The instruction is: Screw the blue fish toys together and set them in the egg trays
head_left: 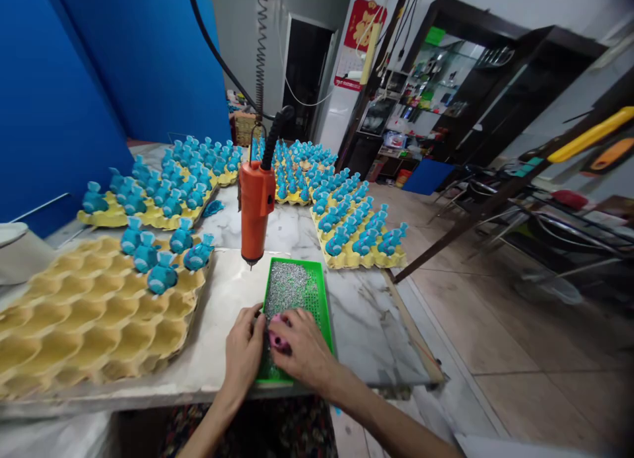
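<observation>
Pink object under right hand, left hand beside, over green tray.

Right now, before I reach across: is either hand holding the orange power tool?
No, the left hand and right hand are at the green tray, and the orange power tool hangs apart from them.
</observation>
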{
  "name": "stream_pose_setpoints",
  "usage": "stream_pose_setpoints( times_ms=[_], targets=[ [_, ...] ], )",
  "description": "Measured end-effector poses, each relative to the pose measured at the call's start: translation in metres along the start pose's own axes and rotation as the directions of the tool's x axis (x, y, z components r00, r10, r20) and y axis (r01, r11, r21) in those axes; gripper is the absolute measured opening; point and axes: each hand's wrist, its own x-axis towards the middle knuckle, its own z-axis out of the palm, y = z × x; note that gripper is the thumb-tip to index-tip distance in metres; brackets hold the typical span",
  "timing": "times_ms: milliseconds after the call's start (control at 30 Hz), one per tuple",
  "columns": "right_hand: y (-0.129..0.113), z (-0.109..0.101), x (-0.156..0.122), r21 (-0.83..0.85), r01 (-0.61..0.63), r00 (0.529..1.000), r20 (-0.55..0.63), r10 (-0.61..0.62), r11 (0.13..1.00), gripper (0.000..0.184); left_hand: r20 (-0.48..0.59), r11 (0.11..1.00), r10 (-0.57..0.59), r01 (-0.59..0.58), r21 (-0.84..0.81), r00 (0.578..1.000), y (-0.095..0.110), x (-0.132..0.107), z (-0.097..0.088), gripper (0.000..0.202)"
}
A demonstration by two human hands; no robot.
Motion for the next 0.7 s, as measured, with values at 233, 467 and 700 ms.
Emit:
stream_pose_setpoints(
  times_ms=[233,467,700],
  targets=[
    [0.045,-0.008,0.031,0.010,-0.054,0.993,-0.100,0.055,0.998,0.033,0.007,1.000,-0.009,0.009,0.016,1.000,0.000,-0.001,0.000,0.040],
    [0.050,-0.012,0.082,-0.089,-0.118,0.984,-0.141,0.105,0.989,0.029,-0.001,1.000,0.002,-0.002,0.005,1.000,-0.003,0.001,-0.001,0.040],
    [0.001,0.017,0.029,-0.054,-0.039,0.994,-0.106,0.033,0.998,0.032,-0.007,0.999,-0.012,0.011,-0.051,1.000,-0.009,0.002,0.001,0.041]
  ],
)
